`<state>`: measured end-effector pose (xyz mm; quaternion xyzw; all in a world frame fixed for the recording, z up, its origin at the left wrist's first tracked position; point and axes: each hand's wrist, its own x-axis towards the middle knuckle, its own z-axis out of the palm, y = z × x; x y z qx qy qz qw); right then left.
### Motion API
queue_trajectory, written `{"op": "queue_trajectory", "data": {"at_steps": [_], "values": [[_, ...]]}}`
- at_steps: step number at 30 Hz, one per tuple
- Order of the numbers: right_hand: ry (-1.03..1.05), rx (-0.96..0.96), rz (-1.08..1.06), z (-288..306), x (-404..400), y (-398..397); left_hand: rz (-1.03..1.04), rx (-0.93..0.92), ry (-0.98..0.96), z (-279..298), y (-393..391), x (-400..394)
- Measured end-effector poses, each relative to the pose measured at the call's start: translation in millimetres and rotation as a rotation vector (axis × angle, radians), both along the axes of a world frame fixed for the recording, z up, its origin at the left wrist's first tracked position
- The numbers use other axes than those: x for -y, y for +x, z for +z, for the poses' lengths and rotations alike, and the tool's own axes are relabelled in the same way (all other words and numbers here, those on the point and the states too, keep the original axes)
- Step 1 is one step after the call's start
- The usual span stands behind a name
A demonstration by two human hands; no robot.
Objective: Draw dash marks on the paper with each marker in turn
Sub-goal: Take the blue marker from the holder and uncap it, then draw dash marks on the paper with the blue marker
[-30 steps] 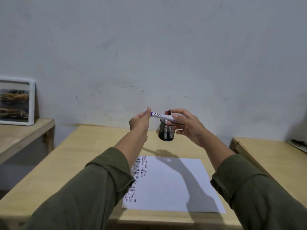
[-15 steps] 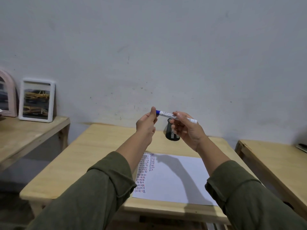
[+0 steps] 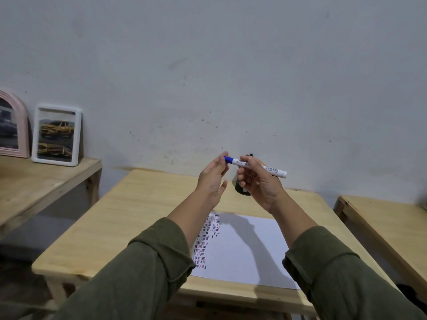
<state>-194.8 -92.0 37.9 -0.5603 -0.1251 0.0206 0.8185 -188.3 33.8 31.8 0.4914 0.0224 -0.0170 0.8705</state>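
Note:
A white marker (image 3: 270, 169) with a blue cap is held level in the air above the far end of the table by my right hand (image 3: 260, 183), which grips its middle. My left hand (image 3: 211, 181) is raised beside it with the palm turned right. Its fingertips rest against the blue cap and its thumb hangs apart below. The white paper (image 3: 245, 250) lies on the wooden table (image 3: 129, 218) under my forearms, with columns of dark and red dash marks (image 3: 206, 239) along its left side. A black marker holder (image 3: 239, 189) stands behind my right hand, mostly hidden.
To the left is a wooden shelf (image 3: 34, 181) with a white picture frame (image 3: 56, 135) and a pink arched frame (image 3: 11, 125) leaning on the wall. Another wooden table (image 3: 381, 218) stands at the right. A grey wall is close behind.
My left hand has loosened from a pinch on the cap end, with the thumb now dropped away. My right hand has slid along the marker, so more of its tail shows. The view has shifted right.

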Motion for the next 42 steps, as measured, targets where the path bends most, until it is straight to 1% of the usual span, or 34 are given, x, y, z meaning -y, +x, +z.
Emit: {"op": "queue_trajectory", "data": {"at_steps": [3, 5, 9, 13, 15, 17, 19, 22, 25, 28, 31, 36, 42], "values": [[0.024, -0.010, 0.007, -1.2, -0.2, 2.2, -0.047, 0.054, -0.050, -3.5, 3.7, -0.7], [0.041, -0.015, 0.002, -2.0, -0.4, 3.6, -0.037, 0.054, -0.043, -4.1, 4.9, 0.0], [0.013, 0.008, -0.006, -4.5, -2.1, 5.5, 0.095, -0.005, 0.046, 1.1, 5.4, 1.0], [-0.076, 0.070, 0.010, -9.2, -0.4, 6.0, 0.174, -0.089, 0.167, 3.8, 6.6, -1.7], [-0.144, 0.092, 0.010, -11.5, 5.2, 5.2, 0.250, -0.135, 0.172, 2.3, 10.9, -15.9], [-0.145, 0.079, -0.018, -15.7, 14.2, 5.2, 0.338, -0.136, 0.212, -4.0, 14.7, -37.0], [-0.100, 0.053, -0.031, -21.6, 23.1, 5.7, 0.400, -0.115, 0.352, -15.6, 15.1, -55.3], [-0.137, 0.002, -0.042, -33.7, 25.9, 5.4, 0.436, -0.075, 0.596, -36.7, 6.7, -64.8], [-0.208, -0.032, -0.053, -48.3, 19.7, 2.1, 0.417, -0.048, 0.754, -64.3, 0.1, -64.1], [-0.246, -0.039, -0.036, -62.3, 15.0, -2.9, 0.408, -0.102, 0.842, -95.3, -4.2, -63.4], [-0.260, -0.052, -0.021, -75.0, 12.4, -7.5, 0.360, -0.086, 1.008, -120.0, -5.5, -64.1], [-0.242, -0.088, -0.022, -91.0, 6.7, -12.8, 0.347, -0.070, 1.170, -132.9, -11.6, -62.1], [-0.248, -0.104, -0.020, -102.8, 3.4, -16.6, 0.344, -0.050, 1.226, -138.8, -13.9, -62.1]]}}
